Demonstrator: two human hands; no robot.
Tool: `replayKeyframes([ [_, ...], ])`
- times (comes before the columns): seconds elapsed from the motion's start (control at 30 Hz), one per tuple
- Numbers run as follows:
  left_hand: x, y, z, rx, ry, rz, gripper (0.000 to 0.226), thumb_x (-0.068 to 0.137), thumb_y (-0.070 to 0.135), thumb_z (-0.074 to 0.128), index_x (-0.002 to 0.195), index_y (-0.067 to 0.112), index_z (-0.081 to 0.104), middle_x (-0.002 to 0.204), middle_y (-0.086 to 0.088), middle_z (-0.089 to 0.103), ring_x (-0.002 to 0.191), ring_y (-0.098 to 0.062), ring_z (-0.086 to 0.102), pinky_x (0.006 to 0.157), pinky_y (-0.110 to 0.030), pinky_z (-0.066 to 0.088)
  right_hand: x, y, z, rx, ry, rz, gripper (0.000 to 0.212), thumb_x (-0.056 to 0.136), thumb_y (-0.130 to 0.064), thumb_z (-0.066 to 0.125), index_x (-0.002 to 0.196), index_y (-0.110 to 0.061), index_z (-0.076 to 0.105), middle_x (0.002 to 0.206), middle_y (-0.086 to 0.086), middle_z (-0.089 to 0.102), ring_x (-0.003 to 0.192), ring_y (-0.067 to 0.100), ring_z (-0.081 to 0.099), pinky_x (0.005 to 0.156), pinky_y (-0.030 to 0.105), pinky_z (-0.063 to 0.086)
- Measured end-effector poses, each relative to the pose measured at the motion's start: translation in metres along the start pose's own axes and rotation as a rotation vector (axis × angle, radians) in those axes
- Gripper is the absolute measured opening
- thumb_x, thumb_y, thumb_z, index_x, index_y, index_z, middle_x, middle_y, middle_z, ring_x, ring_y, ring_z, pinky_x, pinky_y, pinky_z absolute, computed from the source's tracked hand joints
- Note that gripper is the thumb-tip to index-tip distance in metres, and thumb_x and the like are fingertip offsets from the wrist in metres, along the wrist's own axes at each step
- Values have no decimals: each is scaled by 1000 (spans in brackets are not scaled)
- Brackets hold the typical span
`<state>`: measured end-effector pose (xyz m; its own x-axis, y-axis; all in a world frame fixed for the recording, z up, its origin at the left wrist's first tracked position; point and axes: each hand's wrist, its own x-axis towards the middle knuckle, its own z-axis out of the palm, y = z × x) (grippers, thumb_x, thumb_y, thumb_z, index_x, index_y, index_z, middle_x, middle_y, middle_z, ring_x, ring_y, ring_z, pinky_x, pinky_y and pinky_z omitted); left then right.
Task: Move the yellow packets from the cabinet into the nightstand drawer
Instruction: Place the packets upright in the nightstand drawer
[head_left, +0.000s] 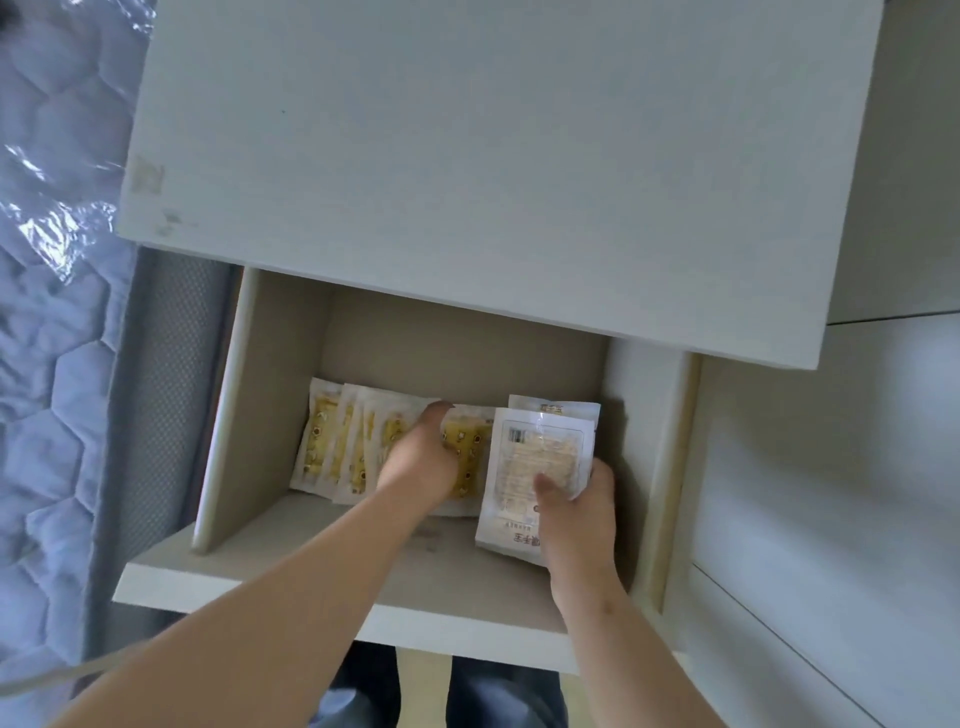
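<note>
The nightstand (493, 156) stood beside a plastic-wrapped mattress (52, 312), its drawer (249, 415) pulled open beneath both hands. A row of yellow packets (332, 441) stood along the drawer floor under and left of the left hand (421, 457), which rested on it. Its fingers were hidden, so grip or mere steadying could not be told. The right hand (576, 499) pinched a small stack of packets (535, 457), thumb across the printed back. Placing looked under way; next, the stack wanted setting down against the row's right end and letting go.
</note>
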<state>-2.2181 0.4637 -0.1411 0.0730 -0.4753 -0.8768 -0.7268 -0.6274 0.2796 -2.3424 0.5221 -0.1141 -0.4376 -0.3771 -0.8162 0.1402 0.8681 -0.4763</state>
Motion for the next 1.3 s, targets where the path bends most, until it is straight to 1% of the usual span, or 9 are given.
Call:
replayKeyframes([
  [0.1,-14,1,-2,138,185,124,57,95,20,45,146,30,21,146,-2,35,119,-25,49,88,-39,51,-4,-3,4,-54,21,-41,31,92,-6,55,115,-23,45,102,-8,58,94,15,58,73,27,50],
  [0.2,-33,18,-4,-210,-29,217,61,94,35,52,146,36,19,148,5,28,132,-19,36,99,-33,39,-10,-10,8,-122,71,-95,35,90,-11,59,121,-18,43,101,-3,61,85,15,58,71,26,49],
  [0.33,-46,35,-4,-721,-335,100,74,90,33,57,145,46,10,118,6,38,111,-15,49,93,-30,37,-26,-17,12,-207,-58,-181,23,89,-26,62,102,-27,43,89,-10,62,73,7,58,54,12,41],
  [0.5,-37,29,-6,-872,-388,-20,54,94,30,55,139,47,31,132,-8,51,105,-23,59,76,-33,52,-33,-16,10,-189,-312,-229,25,86,-23,65,86,-44,51,87,-24,59,84,-4,60,76,13,49],
  [0.67,-30,11,-3,-1033,-375,-138,28,99,19,41,118,29,60,109,-11,69,98,-30,65,91,-46,49,-19,-13,-3,-168,-389,-183,18,95,-21,52,95,-37,57,114,-5,59,103,11,58,85,23,49],
  [0.77,-19,10,4,-843,-284,-165,29,95,26,52,123,18,56,110,-16,68,98,-34,66,92,-52,50,-4,-13,-10,-312,-391,-194,54,90,-12,60,134,-34,39,127,-12,39,111,4,45,88,20,43],
  [0.9,6,9,21,-581,-233,-120,89,53,60,73,132,28,48,121,-7,63,107,-31,62,88,-53,51,25,-16,-13,-411,-434,-184,81,84,-4,65,147,-34,22,136,-10,36,120,10,42,99,30,42],
  [1.23,26,20,22,234,-16,341,31,90,32,60,120,28,55,92,1,59,67,-11,53,54,-22,39,61,-4,5,-1027,-138,-351,37,94,-8,41,130,-17,47,122,14,48,114,33,45,88,37,44],
  [1.3,29,13,19,451,23,446,35,93,31,52,128,30,51,107,-5,62,89,-18,58,69,-24,43,58,-4,7,-1128,-122,-351,38,94,-5,38,131,-13,45,132,13,40,120,32,39,87,37,43],
])
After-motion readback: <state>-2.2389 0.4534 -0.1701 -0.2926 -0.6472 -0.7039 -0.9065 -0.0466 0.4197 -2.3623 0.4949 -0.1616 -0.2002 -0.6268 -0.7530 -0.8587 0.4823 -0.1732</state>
